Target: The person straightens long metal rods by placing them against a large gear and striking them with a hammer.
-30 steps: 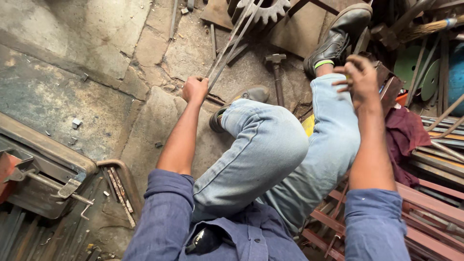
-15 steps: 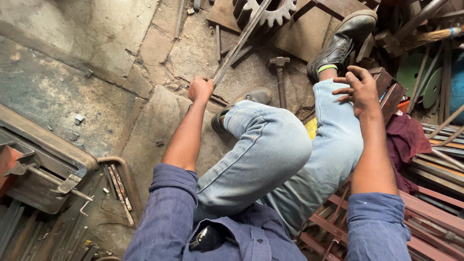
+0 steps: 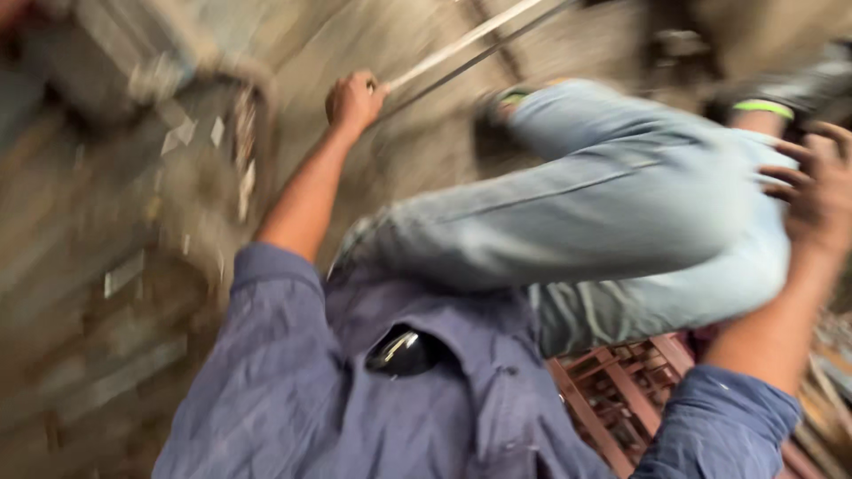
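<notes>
The view is heavily blurred by motion. My left hand (image 3: 353, 100) is closed around the near ends of thin metal rods (image 3: 461, 44) that run up and to the right over the concrete floor. My right hand (image 3: 821, 191) rests on my raised right knee in light blue jeans (image 3: 621, 204), fingers spread and curled, nothing in it. I wear a blue shirt with rolled sleeves, and a dark shoe with a green sock shows at the upper right.
Reddish metal frames (image 3: 621, 399) lie under my legs at the lower right. A rusty steel piece and scattered scraps (image 3: 213, 151) sit on the floor at the left. Everything else is smeared.
The camera has swung and tilted, so the whole scene is blurred and rotated. My left hand still holds the rods; my right hand stays at the knee.
</notes>
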